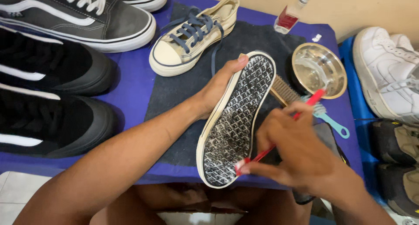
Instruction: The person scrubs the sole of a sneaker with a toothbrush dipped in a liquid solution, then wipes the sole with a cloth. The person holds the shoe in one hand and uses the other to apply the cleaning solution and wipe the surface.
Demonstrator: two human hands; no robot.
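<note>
My left hand (214, 90) grips a cream sneaker (235, 120) turned sole up, its patterned grey sole facing me and wet with foam. My right hand (293, 151) holds a red toothbrush (279, 141) whose head rests on the sole near the heel end. The matching cream sneaker with blue laces (194, 33) stands upright on the dark mat (172, 98) behind.
A metal bowl (319, 70) of water, a wooden brush (283, 90) and a teal brush (331, 122) lie right of the sole. A small bottle of red liquid (290, 13) stands behind. Black and grey sneakers (52, 76) sit left, white and dark shoes (388, 72) right.
</note>
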